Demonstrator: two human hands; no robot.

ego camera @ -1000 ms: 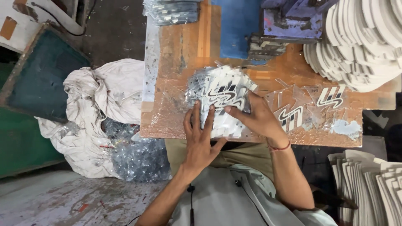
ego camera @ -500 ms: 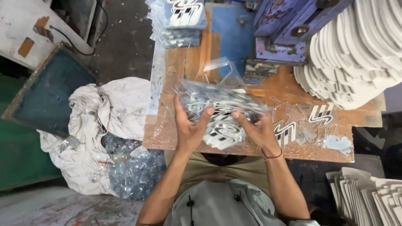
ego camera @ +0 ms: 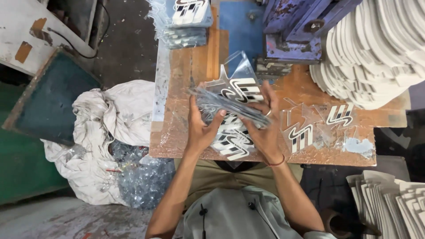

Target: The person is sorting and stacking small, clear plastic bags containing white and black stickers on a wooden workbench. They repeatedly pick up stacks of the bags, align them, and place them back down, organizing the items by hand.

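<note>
From the head camera I look straight down at a brown work board (ego camera: 177, 132). My left hand (ego camera: 200, 128) and right hand (ego camera: 264, 128) both hold one thin stack of clear plastic sheets (ego camera: 228, 105). The stack sits between my palms, above the board. Its long side runs from about 10 o'clock down to 4 o'clock. My left fingers pinch the 10 o'clock end and my right fingers close round the 4 o'clock end. Both hands are shut tight on the stack, so neither is nearer.

Under my hands lie more clear sheets with black and white stripe shapes (ego camera: 230, 144). Two loose stripe pieces (ego camera: 318, 126) lie at 3 o'clock on the board. A neat pile of packed sheets (ego camera: 186, 22) sits at 12 o'clock. A big curved stack of white foam pieces (ego camera: 376, 53) is at 2 o'clock, beside a blue machine (ego camera: 301, 26). A white cloth sack (ego camera: 102, 132) lies at 9 o'clock on the floor.
</note>
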